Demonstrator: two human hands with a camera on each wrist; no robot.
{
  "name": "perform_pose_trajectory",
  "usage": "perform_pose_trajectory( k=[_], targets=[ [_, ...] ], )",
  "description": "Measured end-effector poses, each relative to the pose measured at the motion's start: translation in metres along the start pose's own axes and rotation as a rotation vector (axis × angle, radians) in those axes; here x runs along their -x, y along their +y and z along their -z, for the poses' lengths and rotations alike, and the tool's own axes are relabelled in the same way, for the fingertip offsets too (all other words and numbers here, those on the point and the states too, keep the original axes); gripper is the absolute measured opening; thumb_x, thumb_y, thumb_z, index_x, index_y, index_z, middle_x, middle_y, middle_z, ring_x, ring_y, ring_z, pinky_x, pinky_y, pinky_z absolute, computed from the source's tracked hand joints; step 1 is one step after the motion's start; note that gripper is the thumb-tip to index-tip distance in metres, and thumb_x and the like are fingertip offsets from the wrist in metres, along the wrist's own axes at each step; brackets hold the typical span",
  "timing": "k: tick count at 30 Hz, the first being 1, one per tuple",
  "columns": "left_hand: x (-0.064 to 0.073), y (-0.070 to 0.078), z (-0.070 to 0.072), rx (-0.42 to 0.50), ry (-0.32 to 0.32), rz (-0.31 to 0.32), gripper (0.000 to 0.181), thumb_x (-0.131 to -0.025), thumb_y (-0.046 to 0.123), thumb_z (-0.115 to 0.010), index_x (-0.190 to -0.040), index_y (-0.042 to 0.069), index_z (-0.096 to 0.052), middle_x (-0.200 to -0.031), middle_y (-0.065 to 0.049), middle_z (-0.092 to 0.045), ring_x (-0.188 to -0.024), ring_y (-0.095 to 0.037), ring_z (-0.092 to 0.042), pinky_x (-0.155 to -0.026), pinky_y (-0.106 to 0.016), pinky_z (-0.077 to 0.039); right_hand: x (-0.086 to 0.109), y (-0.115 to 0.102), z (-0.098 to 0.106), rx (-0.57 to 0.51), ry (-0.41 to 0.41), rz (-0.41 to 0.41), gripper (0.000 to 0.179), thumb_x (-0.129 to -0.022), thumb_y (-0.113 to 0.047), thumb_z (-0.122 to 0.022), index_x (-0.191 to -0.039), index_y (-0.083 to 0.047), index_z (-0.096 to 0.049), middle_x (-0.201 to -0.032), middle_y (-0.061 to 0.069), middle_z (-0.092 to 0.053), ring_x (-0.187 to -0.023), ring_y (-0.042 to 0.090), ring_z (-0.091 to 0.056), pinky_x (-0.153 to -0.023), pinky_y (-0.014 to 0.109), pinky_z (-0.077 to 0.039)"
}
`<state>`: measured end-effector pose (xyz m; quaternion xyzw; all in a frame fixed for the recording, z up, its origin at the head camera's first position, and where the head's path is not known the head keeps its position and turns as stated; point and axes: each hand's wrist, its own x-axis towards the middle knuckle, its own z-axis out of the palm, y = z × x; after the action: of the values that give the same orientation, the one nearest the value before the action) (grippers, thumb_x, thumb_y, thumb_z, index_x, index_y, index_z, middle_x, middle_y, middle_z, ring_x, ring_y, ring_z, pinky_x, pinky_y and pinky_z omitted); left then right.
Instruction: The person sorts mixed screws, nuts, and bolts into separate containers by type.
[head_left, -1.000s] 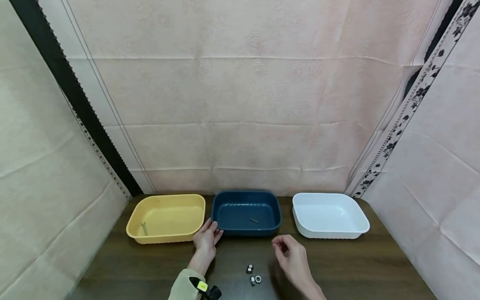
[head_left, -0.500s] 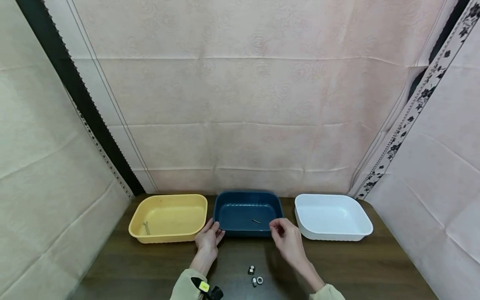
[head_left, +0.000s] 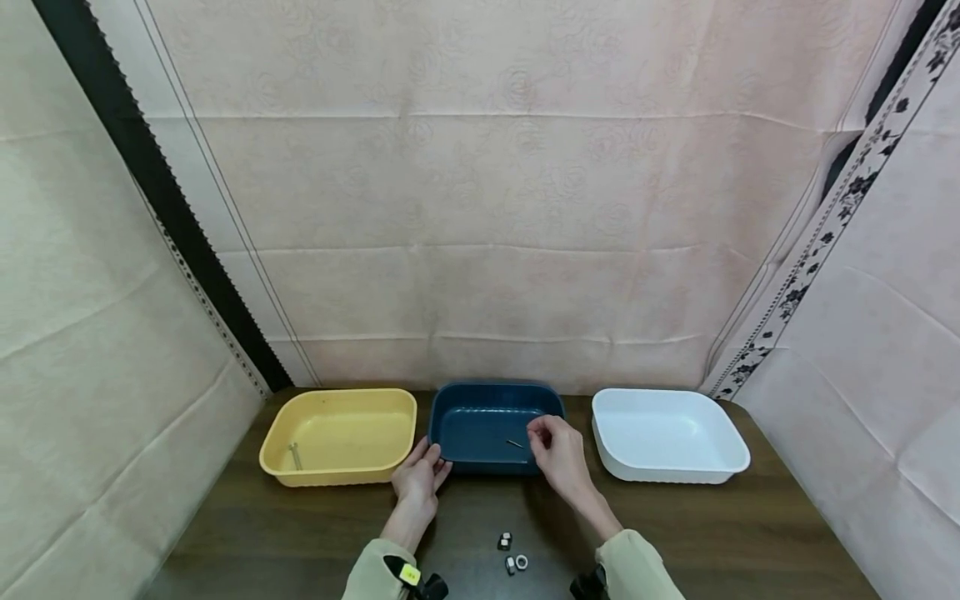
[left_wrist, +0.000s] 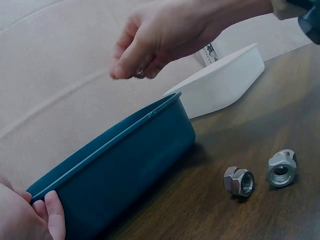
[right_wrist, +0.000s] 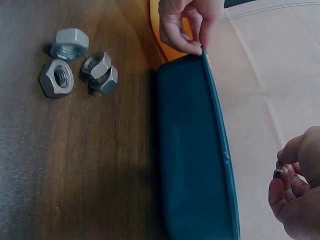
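Observation:
At the front left corner of the dark blue tray (head_left: 487, 468), my left hand (head_left: 417, 482) grips the rim between thumb and fingers. My right hand (head_left: 558, 454) is over the tray's front right part, above the rim in the left wrist view. It pinches a small screw (right_wrist: 278, 173); only its round metal end shows, the rest hidden by the fingers. A thin screw (head_left: 514, 443) lies on the blue tray's floor. Several hex nuts (right_wrist: 57, 78) sit close together on the table in front of the tray, some leaning on each other.
Left of the blue tray is a yellow tray (head_left: 337, 477) with long bolts (head_left: 295, 456) inside. A white tray (head_left: 671, 471) stands to the right. All rest on a brown wooden table (head_left: 720, 533), with pale cloth walls (head_left: 480, 208) at the back and sides.
My right hand has moved forward and left, from in front of the blue tray to over its right part. My left hand keeps its hold on the rim.

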<state>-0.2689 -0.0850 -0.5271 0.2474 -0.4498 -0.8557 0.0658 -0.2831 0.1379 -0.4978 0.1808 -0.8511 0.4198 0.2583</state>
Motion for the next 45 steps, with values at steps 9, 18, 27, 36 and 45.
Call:
perform_pose_trajectory(
  k=[9,18,27,36,45],
  targets=[
    [-0.001,-0.003,0.0,-0.001,0.007,0.0,0.045,-0.098,0.0,-0.062,-0.141,-0.006,-0.052,-0.086,-0.006,-0.065,-0.081,-0.02,-0.06,-0.074,-0.03,-0.059,-0.007,0.005,-0.012,-0.008,-0.062,-0.023,0.015,-0.085,0.01,-0.073,-0.086,-0.004,-0.069,-0.079,0.003,-0.062,-0.067,0.014,-0.055,-0.058,0.024,-0.052],
    [-0.003,-0.003,0.0,-0.009,0.011,0.0,0.044,-0.098,0.0,-0.062,-0.141,-0.006,-0.053,-0.092,-0.011,-0.065,-0.08,-0.019,-0.059,-0.073,-0.028,-0.059,-0.01,0.005,-0.016,-0.012,-0.11,-0.036,0.016,-0.085,0.008,-0.074,-0.085,-0.007,-0.07,-0.077,-0.002,-0.06,-0.067,0.011,-0.055,-0.058,0.024,-0.052],
    [-0.003,-0.003,-0.001,-0.02,0.029,-0.001,0.043,-0.098,0.0,-0.063,-0.139,-0.005,-0.055,-0.097,-0.015,-0.067,-0.081,-0.021,-0.061,-0.072,-0.029,-0.059,-0.012,0.004,-0.016,-0.013,-0.124,-0.046,0.015,-0.086,0.007,-0.074,-0.086,-0.007,-0.071,-0.079,-0.002,-0.062,-0.069,0.012,-0.056,-0.06,0.024,-0.052],
    [-0.003,-0.002,-0.003,-0.014,0.019,-0.002,0.043,-0.098,0.0,-0.062,-0.14,-0.006,-0.053,-0.093,-0.011,-0.068,-0.082,-0.021,-0.061,-0.071,-0.028,-0.059,-0.007,0.01,-0.006,-0.02,-0.051,-0.031,0.01,-0.085,0.007,-0.074,-0.087,-0.002,-0.072,-0.081,0.002,-0.063,-0.07,0.014,-0.057,-0.061,0.025,-0.053],
    [-0.003,-0.002,-0.001,-0.024,0.004,-0.019,0.044,-0.098,-0.001,-0.062,-0.14,-0.007,-0.052,-0.096,-0.012,-0.066,-0.083,-0.02,-0.061,-0.073,-0.029,-0.059,0.007,0.016,0.018,-0.007,0.061,-0.039,0.011,-0.082,0.008,-0.076,-0.087,-0.002,-0.072,-0.08,0.001,-0.063,-0.068,0.014,-0.056,-0.059,0.024,-0.051]
  ],
)
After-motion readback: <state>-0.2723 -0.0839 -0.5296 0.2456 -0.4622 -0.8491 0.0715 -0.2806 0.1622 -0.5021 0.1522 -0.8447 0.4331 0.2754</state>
